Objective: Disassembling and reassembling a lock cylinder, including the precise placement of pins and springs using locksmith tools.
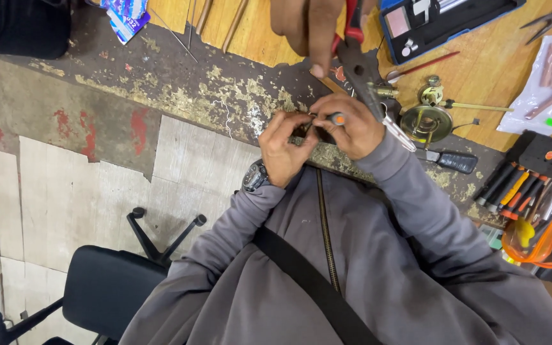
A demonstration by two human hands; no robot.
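You are working mid-job on a small metal part (312,122), holding it at the desk (180,96) edge, close to your chest. Your left hand (283,148) is pinching it, fingers curled. Your right hand (347,128) is gripping a small orange-tipped screwdriver (338,118) against it. Another person's hand (308,29) is lowering red-handled pliers (360,61) toward it. Nothing looks finished yet.

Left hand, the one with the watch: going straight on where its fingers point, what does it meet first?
The left hand points up-right at the small dark part it pinches; straight on, it would probably meet the right hand, which holds an orange-tipped tool. Depth is unclear.
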